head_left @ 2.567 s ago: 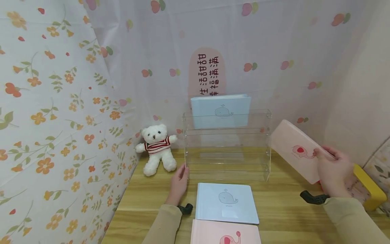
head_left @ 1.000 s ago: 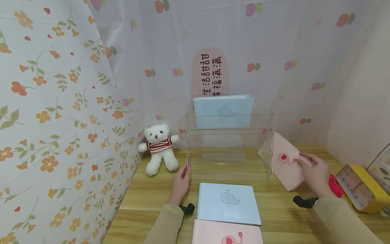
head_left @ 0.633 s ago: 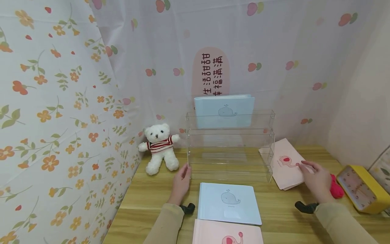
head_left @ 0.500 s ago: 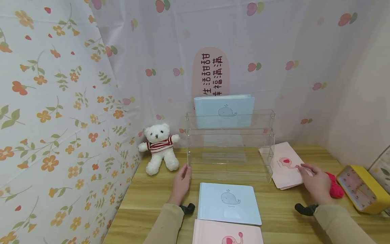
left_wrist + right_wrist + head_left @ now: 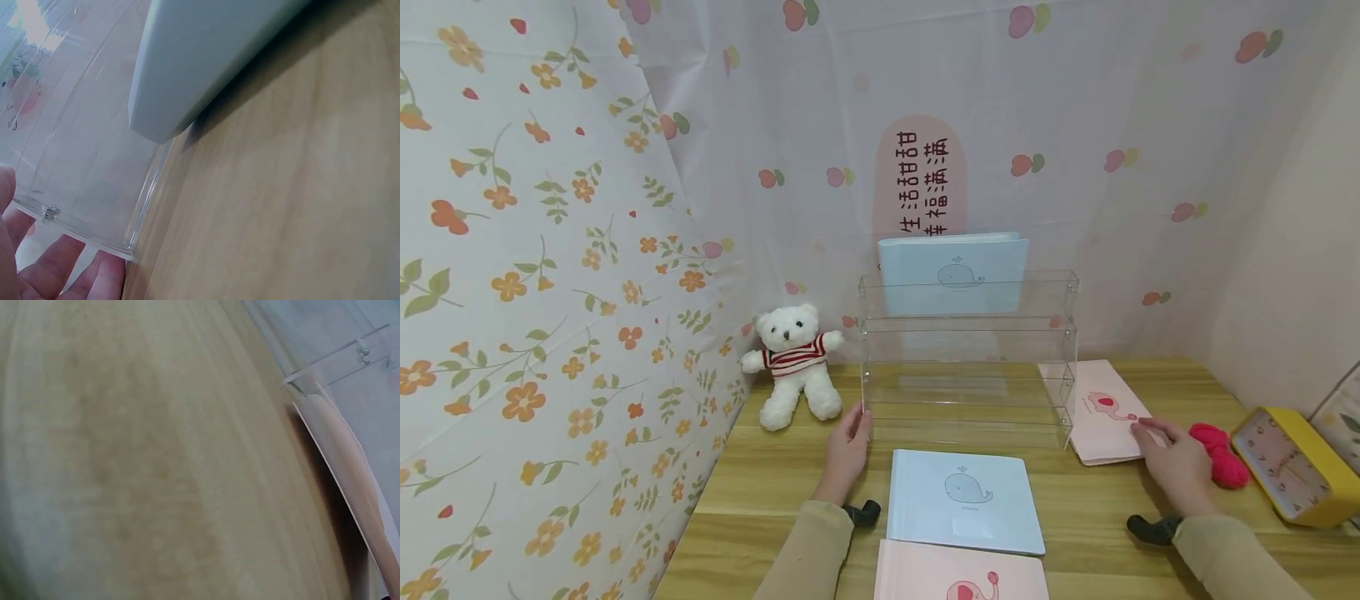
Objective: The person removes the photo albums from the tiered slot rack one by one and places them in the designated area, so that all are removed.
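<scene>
My left hand [image 5: 847, 454] grips the left side panel of a clear acrylic tiered rack [image 5: 962, 325]; in the left wrist view its fingers [image 5: 56, 262] show behind the panel. My right hand [image 5: 1180, 467] pinches the right edge of a pink album [image 5: 1101, 429] with a red elephant on its cover. That album lies nearly flat beside the rack, partly seen through its right end. In the right wrist view its edge [image 5: 337, 469] runs low over the wood with a dark shadow under it. A blue whale album [image 5: 955, 267] stands upright in the rack's top tier.
Another blue whale album [image 5: 962, 500] lies flat before the rack, with a pink elephant album [image 5: 917, 575] nearer me. A white teddy bear [image 5: 793, 358] sits at left. Right of my right hand are a bright pink item [image 5: 1225, 467] and a yellow clock [image 5: 1330, 475].
My right hand has carried the pink album leftward and down from a raised, tilted pose until it lies nearly flat by the rack. My left hand stays on the rack.
</scene>
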Tool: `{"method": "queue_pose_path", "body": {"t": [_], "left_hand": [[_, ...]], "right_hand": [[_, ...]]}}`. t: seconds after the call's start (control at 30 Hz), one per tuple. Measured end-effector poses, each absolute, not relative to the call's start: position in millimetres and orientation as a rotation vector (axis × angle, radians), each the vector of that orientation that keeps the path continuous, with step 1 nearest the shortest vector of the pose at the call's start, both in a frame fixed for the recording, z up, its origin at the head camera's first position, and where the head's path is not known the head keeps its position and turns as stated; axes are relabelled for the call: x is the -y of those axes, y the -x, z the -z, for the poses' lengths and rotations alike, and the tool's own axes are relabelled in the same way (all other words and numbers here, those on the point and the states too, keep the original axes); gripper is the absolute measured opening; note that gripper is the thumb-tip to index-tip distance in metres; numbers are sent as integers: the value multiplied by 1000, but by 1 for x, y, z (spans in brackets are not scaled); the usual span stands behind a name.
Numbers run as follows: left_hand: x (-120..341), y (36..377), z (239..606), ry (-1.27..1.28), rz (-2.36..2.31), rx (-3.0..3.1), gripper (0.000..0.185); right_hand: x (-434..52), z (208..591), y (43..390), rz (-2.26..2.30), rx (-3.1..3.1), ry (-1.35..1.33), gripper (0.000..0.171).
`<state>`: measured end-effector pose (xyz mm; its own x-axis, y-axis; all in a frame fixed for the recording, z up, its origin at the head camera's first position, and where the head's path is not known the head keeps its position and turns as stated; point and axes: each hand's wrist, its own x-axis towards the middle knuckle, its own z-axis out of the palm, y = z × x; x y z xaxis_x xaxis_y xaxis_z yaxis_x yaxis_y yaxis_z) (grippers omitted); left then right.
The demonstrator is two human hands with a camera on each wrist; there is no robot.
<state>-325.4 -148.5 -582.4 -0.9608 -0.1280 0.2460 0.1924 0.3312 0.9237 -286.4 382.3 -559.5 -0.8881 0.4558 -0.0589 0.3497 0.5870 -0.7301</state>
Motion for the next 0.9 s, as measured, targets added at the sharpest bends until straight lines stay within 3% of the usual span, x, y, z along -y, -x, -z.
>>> {"method": "queue_pose_path", "body": {"t": [0.23, 0.5, 0.9], "left_hand": [[149, 327, 588, 90, 1620, 2289, 58], [148, 328, 586, 19, 1696, 2318, 48], [148, 329, 586, 11, 1698, 2325, 51]], "right_hand": [[-387, 568, 286, -1076, 2825, 590, 74], [-384, 571, 286, -892, 2884, 436, 64], [-376, 571, 283, -655, 2881, 260, 48]]}}
